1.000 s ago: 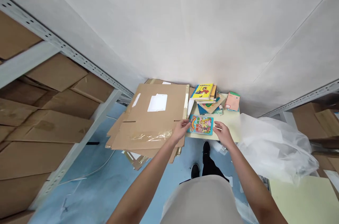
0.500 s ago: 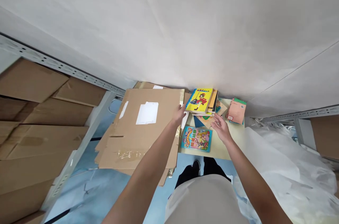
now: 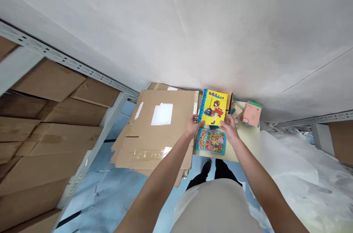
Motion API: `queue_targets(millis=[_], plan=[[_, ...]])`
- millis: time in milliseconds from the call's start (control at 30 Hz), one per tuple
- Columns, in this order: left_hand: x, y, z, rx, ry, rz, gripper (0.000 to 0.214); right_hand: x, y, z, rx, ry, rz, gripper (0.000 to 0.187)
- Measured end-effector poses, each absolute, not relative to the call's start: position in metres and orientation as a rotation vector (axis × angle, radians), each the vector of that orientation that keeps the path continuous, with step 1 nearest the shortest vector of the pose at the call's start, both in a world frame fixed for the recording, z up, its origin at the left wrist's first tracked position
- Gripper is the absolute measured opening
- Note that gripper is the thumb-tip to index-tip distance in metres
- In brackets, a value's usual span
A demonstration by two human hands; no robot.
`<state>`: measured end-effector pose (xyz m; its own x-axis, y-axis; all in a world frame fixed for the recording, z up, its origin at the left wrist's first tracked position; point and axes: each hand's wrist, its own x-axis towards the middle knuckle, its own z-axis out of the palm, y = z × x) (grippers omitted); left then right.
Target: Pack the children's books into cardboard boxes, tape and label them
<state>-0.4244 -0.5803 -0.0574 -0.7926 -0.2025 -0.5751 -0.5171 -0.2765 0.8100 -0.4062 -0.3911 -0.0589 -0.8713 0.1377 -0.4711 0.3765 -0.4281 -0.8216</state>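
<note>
A yellow picture book (image 3: 214,107) with a blue spine edge is held up above the book pile. My left hand (image 3: 194,125) grips its lower left corner and my right hand (image 3: 229,129) grips its lower right corner. Just below them a blue, colourful picture book (image 3: 210,141) lies flat on the pale yellow table (image 3: 248,141). The pile the yellow book came from is mostly hidden behind it. A pink book (image 3: 251,114) sits at the back right of the table.
Flattened cardboard sheets (image 3: 160,126) with a white label lie left of the table. Metal shelving with cardboard boxes (image 3: 46,122) fills the left side. Crumpled white plastic (image 3: 298,178) lies on the right. A white wall rises behind, and the floor is blue.
Both hands left the blue book on the table, reached back to the pile, and now hold the yellow book lifted and turned upright.
</note>
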Motion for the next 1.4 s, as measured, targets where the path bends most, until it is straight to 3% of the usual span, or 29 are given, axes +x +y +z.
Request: queue_targets(millis=[100, 300, 467, 767, 1067, 1400], plan=[[-0.382, -0.579, -0.041, -0.743, 1.697, 2.244, 0.065, -0.373, -0.391, -0.047, 0.759, 1.581, -2.458, 0.063], [-0.295, -0.576, -0.018, -0.424, 1.526, 2.278, 0.061, -0.273, -0.377, -0.013, 0.898, 1.664, -2.435, 0.048], [-0.232, -0.564, -0.009, -0.189, 1.441, 2.092, 0.056, -0.180, -0.354, 0.020, 1.029, 1.797, -2.583, 0.049], [-0.161, -0.510, -0.003, 0.142, 1.174, 1.747, 0.052, -0.035, -0.312, 0.043, 1.671, 1.715, -2.696, 0.047], [-0.110, -0.394, -0.009, 0.466, 1.111, 1.400, 0.049, 0.078, -0.256, 0.041, 2.076, 1.577, -2.875, 0.041], [-0.015, -0.247, -0.002, 0.488, 1.148, 1.148, 0.049, 0.203, -0.101, 0.038, 2.432, 1.603, -2.841, 0.045]])
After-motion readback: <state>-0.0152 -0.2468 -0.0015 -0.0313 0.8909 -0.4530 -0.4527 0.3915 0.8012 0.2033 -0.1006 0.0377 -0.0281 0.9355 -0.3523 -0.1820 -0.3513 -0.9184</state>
